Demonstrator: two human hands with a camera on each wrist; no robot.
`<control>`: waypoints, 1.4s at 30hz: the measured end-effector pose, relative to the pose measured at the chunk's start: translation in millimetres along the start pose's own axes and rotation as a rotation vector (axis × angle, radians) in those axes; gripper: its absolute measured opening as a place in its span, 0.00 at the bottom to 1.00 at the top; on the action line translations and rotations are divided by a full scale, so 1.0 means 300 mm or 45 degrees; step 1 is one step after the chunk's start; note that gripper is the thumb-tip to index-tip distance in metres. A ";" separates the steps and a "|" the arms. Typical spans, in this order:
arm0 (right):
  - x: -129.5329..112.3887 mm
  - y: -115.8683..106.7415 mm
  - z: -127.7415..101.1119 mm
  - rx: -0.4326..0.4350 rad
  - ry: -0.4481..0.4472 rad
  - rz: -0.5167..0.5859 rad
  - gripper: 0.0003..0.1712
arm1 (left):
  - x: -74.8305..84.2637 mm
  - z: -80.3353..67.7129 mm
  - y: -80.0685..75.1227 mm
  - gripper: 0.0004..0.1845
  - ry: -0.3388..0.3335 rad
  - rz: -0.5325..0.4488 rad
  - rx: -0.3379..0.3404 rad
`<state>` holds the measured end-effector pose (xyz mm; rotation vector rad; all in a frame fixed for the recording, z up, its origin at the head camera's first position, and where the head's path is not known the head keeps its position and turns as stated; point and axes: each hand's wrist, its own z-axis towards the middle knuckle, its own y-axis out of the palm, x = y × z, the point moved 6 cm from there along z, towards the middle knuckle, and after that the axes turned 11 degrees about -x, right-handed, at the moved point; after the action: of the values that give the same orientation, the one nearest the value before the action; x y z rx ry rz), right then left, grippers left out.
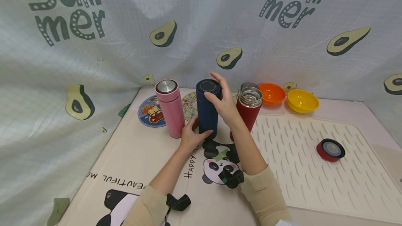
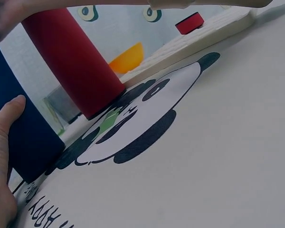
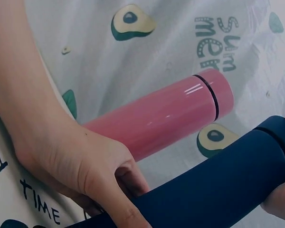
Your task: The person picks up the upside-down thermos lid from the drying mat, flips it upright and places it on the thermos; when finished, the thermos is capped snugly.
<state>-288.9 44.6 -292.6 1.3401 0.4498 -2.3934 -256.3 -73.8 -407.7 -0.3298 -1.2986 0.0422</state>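
A navy blue thermos (image 1: 207, 114) stands upright on the table, its dark round lid (image 1: 208, 85) in place. Low on its body, my left hand (image 1: 190, 137) grips it, thumb across the near side. My right hand (image 1: 225, 104) holds the lid from the right, with the thumb on the near side and the fingers at the far side. To the left stands a pink thermos (image 1: 172, 114) with a silver-topped lid. A red thermos (image 1: 249, 109), its steel mouth uncovered, is just right of my right wrist. In the right wrist view, the navy lid (image 3: 281, 135) is partly cut off.
A red and black lid (image 1: 330, 150) lies on the ribbed white mat (image 1: 298, 170) at right. Orange (image 1: 272, 94) and yellow (image 1: 303, 101) bowls sit at the back. Behind the pink thermos is a round blue coaster (image 1: 147, 112). A printed curtain (image 1: 194, 23) hangs along the back.
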 end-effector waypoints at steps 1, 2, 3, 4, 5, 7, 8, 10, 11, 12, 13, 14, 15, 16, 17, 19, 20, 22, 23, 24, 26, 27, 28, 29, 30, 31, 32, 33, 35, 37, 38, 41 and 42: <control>0.001 -0.001 0.000 0.014 0.005 -0.004 0.34 | 0.000 0.000 -0.001 0.35 0.003 -0.002 0.001; 0.003 -0.003 0.000 0.032 0.011 -0.014 0.36 | 0.001 0.001 -0.001 0.35 0.008 -0.003 0.003; 0.004 -0.004 -0.001 0.052 0.020 -0.033 0.37 | 0.001 0.001 -0.002 0.35 0.012 -0.007 0.003; 0.005 -0.004 -0.001 0.069 0.024 -0.058 0.38 | 0.001 0.001 -0.002 0.35 0.015 -0.009 0.003; 0.006 -0.004 -0.001 0.083 0.025 -0.075 0.38 | 0.002 0.001 -0.001 0.35 0.018 -0.012 0.000; 0.004 -0.004 -0.003 0.096 0.021 -0.105 0.38 | 0.000 0.002 0.000 0.35 0.020 -0.019 -0.006; 0.003 -0.003 -0.003 0.090 0.015 -0.110 0.38 | 0.000 0.002 0.000 0.35 0.022 -0.018 -0.008; 0.001 -0.001 -0.004 0.065 0.004 -0.099 0.37 | 0.000 0.003 0.000 0.35 0.023 -0.012 -0.008; 0.000 0.001 -0.005 0.045 0.001 -0.074 0.38 | 0.001 0.003 0.000 0.35 0.024 -0.006 -0.007; -0.002 0.002 -0.005 0.032 0.004 -0.056 0.38 | 0.001 0.003 -0.001 0.35 0.026 0.002 -0.004; -0.003 0.002 -0.005 0.024 0.013 -0.045 0.39 | 0.002 0.003 -0.002 0.35 0.028 0.009 -0.001; -0.004 0.002 -0.005 0.027 0.025 -0.052 0.39 | 0.004 0.003 -0.003 0.35 0.030 0.011 0.002; -0.006 0.001 -0.005 0.038 0.038 -0.052 0.40 | 0.005 0.003 -0.003 0.35 0.031 0.013 0.003; -0.006 0.000 -0.004 0.055 0.053 -0.055 0.41 | 0.006 0.004 -0.003 0.35 0.030 0.012 0.003; -0.005 -0.002 -0.003 0.074 0.067 -0.066 0.42 | 0.006 0.004 -0.003 0.35 0.028 0.013 0.002; -0.004 -0.005 -0.002 0.107 0.093 -0.117 0.43 | 0.007 0.005 -0.003 0.35 0.020 0.009 -0.002; -0.004 -0.005 -0.001 0.108 0.092 -0.126 0.42 | 0.007 0.004 -0.003 0.35 0.015 0.006 -0.005; -0.002 -0.002 0.001 0.089 0.082 -0.103 0.40 | 0.007 0.003 -0.002 0.35 0.005 0.007 -0.011; -0.001 -0.002 0.001 0.077 0.074 -0.092 0.39 | 0.007 0.003 -0.002 0.35 0.001 0.007 -0.016; -0.001 -0.002 0.001 0.068 0.069 -0.074 0.38 | 0.006 0.002 -0.002 0.35 -0.004 0.008 -0.018; -0.001 -0.004 0.002 0.069 0.071 -0.041 0.36 | 0.005 0.001 -0.002 0.35 -0.013 0.009 -0.024; 0.003 -0.006 0.002 0.085 0.084 -0.040 0.36 | 0.004 0.001 -0.002 0.36 -0.016 0.010 -0.024; 0.004 -0.008 0.003 0.098 0.091 -0.043 0.36 | 0.004 0.002 -0.002 0.36 -0.017 0.009 -0.026; 0.005 -0.010 0.004 0.104 0.093 -0.044 0.37 | 0.006 0.003 -0.002 0.36 -0.014 0.008 -0.026; 0.005 -0.011 0.005 0.106 0.088 -0.059 0.37 | 0.005 0.003 -0.001 0.36 -0.012 0.005 -0.027; 0.005 -0.010 0.006 0.099 0.079 -0.070 0.37 | 0.006 0.004 -0.001 0.36 -0.010 0.002 -0.027; 0.005 -0.010 0.006 0.089 0.067 -0.082 0.37 | 0.007 0.003 -0.001 0.36 -0.007 0.001 -0.027; 0.004 -0.008 0.005 0.071 0.052 -0.082 0.37 | 0.008 0.003 -0.001 0.36 -0.006 -0.001 -0.024; -0.001 -0.005 0.003 0.032 0.029 -0.061 0.35 | 0.010 0.002 -0.001 0.36 -0.009 0.003 -0.020; -0.001 -0.003 0.003 0.013 0.037 -0.032 0.33 | 0.009 0.001 -0.002 0.36 -0.017 0.009 -0.016; 0.001 -0.003 0.003 0.016 0.052 -0.028 0.33 | 0.007 0.001 -0.002 0.36 -0.019 0.011 -0.015; 0.005 -0.003 0.003 0.031 0.097 -0.057 0.36 | -0.001 0.004 -0.001 0.36 -0.017 0.007 -0.018; 0.006 -0.003 0.003 0.029 0.105 -0.079 0.37 | -0.017 0.007 0.000 0.36 -0.019 -0.002 -0.020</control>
<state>-290.7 44.8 -293.7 1.4592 0.4943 -2.4067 -259.6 -74.6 -411.9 -0.3425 -1.3149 0.0332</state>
